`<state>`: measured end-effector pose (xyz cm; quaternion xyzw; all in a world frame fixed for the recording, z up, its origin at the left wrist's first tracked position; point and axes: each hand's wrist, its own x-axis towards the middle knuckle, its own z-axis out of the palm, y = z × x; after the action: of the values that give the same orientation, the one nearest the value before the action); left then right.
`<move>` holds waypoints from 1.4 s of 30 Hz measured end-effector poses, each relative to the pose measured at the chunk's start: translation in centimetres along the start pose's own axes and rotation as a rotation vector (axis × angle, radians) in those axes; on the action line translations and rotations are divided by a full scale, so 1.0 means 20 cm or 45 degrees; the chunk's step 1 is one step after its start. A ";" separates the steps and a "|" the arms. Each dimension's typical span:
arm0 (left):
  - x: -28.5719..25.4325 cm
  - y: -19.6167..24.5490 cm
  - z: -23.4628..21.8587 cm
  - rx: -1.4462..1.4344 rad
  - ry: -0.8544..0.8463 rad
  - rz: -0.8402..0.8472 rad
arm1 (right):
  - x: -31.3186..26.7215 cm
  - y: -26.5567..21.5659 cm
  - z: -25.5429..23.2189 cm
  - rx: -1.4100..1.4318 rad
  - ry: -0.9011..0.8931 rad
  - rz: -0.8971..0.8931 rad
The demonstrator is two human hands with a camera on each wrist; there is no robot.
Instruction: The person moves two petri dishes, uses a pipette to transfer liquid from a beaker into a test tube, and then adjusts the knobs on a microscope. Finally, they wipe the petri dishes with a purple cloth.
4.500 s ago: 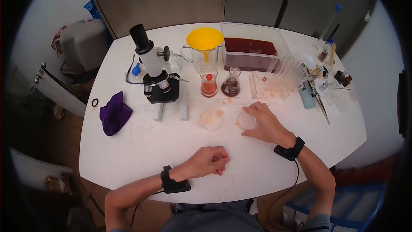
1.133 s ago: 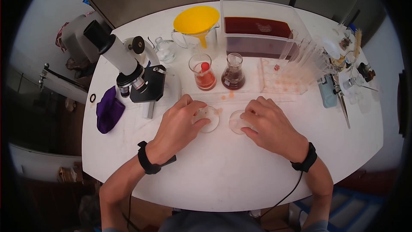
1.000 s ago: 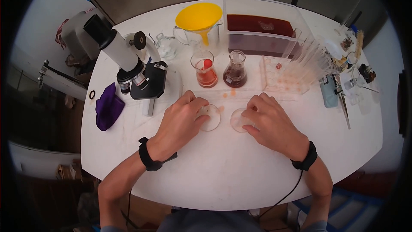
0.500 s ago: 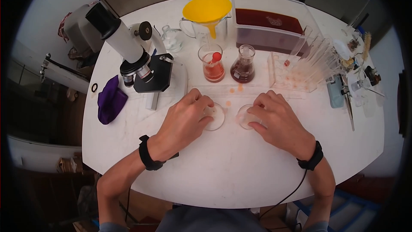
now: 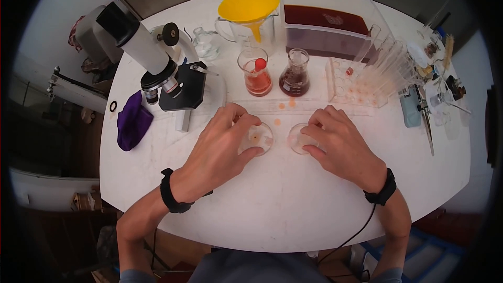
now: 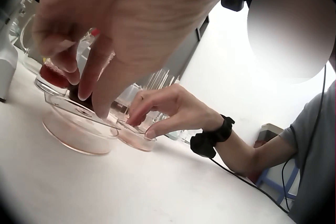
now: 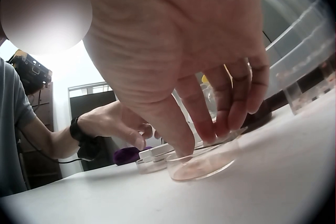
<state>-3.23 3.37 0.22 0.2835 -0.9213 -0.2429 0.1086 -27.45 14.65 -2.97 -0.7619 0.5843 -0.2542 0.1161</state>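
Observation:
Two clear petri dishes lie side by side on the white table. My left hand (image 5: 217, 144) reaches over the left petri dish (image 5: 266, 137), thumb and fingers at its rim. In the left wrist view, those fingers pinch a clear lid (image 6: 63, 103), tilted over the round dish base (image 6: 79, 140). The right petri dish (image 5: 294, 137) is gripped at the rim between the thumb and fingers of my right hand (image 5: 343, 147). From the right wrist, this dish shows a faint reddish tint on its bottom, and my fingers cover part of the rim.
Behind the dishes stand a beaker (image 5: 257, 81) of red liquid and a conical flask (image 5: 294, 81) of dark liquid. A microscope (image 5: 183, 89) is left, a test-tube rack (image 5: 353, 91) right. Farther back are a yellow funnel (image 5: 249, 5) on a jug and a tub (image 5: 327, 36) of dark red liquid.
My left hand has moved from the front of the table to the left petri dish. My right hand stays at the right dish, its fingers now more curled over it.

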 end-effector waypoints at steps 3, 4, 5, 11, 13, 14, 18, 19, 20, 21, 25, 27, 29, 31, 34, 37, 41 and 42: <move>0.00 -0.01 0.03 0.066 -0.003 0.082 | 0.00 -0.01 -0.01 -0.003 -0.031 0.002; 0.00 -0.03 0.05 0.067 -0.001 0.080 | 0.00 -0.01 -0.01 -0.002 -0.033 -0.001; 0.00 -0.05 0.07 0.059 -0.051 0.073 | 0.00 -0.01 -0.01 -0.014 -0.031 0.001; 0.02 -0.08 0.07 -0.079 -0.032 0.038 | 0.00 0.00 0.00 -0.031 -0.001 -0.012; 0.01 -0.08 0.07 -0.084 0.035 0.077 | 0.00 0.00 0.00 -0.046 -0.004 -0.014; 0.00 -0.10 0.06 -0.062 0.030 0.077 | 0.00 0.00 0.00 -0.048 0.002 -0.015; 0.01 -0.14 0.07 -0.089 -0.027 -0.077 | 0.01 -0.01 0.01 -0.041 -0.002 -0.015; 0.01 -0.14 0.07 -0.083 -0.027 -0.084 | 0.01 -0.01 0.00 -0.033 -0.001 -0.021; 0.01 -0.13 0.06 -0.105 -0.045 -0.129 | 0.01 -0.01 0.00 -0.036 0.006 -0.027; 0.01 -0.12 0.06 -0.129 -0.063 -0.174 | 0.01 -0.01 0.00 -0.040 0.011 -0.033; 0.00 -0.11 0.06 -0.138 -0.005 -0.150 | 0.01 -0.04 -0.06 -0.005 -0.011 0.017; 0.00 -0.11 0.04 -0.182 0.036 -0.066 | 0.01 -0.05 -0.07 0.099 0.005 0.054; 0.00 -0.13 0.04 -0.165 -0.002 -0.079 | 0.00 -0.07 -0.06 0.068 -0.017 0.060; 0.00 -0.15 0.04 -0.147 -0.034 -0.093 | 0.00 -0.06 -0.04 0.036 -0.041 0.060; 0.01 -0.18 0.06 -0.133 -0.063 -0.090 | 0.00 -0.03 -0.01 0.045 -0.095 0.035; 0.01 -0.17 0.05 -0.134 -0.083 -0.057 | 0.01 -0.02 -0.01 0.063 -0.070 0.022; 0.00 -0.12 0.02 -0.142 -0.077 -0.066 | 0.01 0.00 0.01 0.085 -0.049 -0.007; 0.00 -0.11 0.02 -0.151 -0.049 -0.025 | 0.01 0.00 0.01 0.095 -0.049 -0.014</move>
<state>-2.26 1.93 -1.36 0.2811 -0.9044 -0.3034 0.1051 -27.32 14.47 -3.10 -0.7650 0.5680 -0.2615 0.1542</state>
